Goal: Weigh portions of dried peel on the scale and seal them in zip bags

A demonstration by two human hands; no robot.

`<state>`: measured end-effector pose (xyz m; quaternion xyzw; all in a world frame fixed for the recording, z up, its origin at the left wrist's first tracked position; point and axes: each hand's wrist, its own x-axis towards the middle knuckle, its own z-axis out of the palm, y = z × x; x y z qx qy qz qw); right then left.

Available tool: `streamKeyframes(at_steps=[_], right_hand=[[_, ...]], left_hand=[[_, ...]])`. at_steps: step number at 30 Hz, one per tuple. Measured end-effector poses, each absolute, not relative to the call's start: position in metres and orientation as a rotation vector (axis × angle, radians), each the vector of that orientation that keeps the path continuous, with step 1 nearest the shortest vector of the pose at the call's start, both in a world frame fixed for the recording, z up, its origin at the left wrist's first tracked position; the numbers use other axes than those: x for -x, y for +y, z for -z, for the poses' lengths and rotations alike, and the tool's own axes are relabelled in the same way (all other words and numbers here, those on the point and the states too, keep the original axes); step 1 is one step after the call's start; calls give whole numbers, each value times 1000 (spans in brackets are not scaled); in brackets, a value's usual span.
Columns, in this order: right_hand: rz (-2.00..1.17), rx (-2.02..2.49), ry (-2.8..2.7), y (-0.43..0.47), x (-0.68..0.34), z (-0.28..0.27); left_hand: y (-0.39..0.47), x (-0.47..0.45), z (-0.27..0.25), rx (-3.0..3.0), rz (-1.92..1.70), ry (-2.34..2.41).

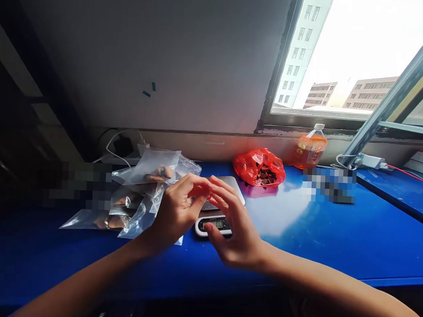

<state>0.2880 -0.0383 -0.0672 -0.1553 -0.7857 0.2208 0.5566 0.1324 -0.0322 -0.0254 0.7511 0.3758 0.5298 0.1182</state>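
Note:
Over a digital kitchen scale [201, 232] my two hands meet, fingertip to fingertip. My left hand [176, 208] has its fingers curved to the right, with a gap between thumb and forefinger; nothing shows in it. My right hand [241, 232] is open, its fingers stretched to the left and its thumb apart in front of the display. Both hands partly hide the scale's metal plate [231, 185]. Just left of my left hand lies a pile of clear plastic bags [146, 174] holding brown pieces. Behind the scale, a red plastic bag [248, 162] gapes around dark brown chips [266, 176].
The blue table [334, 238] runs along a wall under a window. A bottle of orange drink [310, 146] stands at the back right. White chargers [372, 162] and cables lie beside a slanted metal frame [378, 109]. Another plug [143, 148] sits behind the bags.

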Motion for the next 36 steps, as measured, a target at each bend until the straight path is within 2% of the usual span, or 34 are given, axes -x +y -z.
streamKeyframes(at_steps=[5,11,28,36], right_hand=[[-679,321,-1852,-45,-296,67],[-734,309,-1883,-51,-300,62],[-891,328,-1765,-46,-303,54],[-991,395,-1798,-47,-303,52]], left_hand=[[-29,-128,28,-1850,-1498,1031],[-31,-131,29,-1756,-1546,939],[-31,-129,17,-1796,-1483,1083],[-19,-121,23,-2059,-1394,1242]])
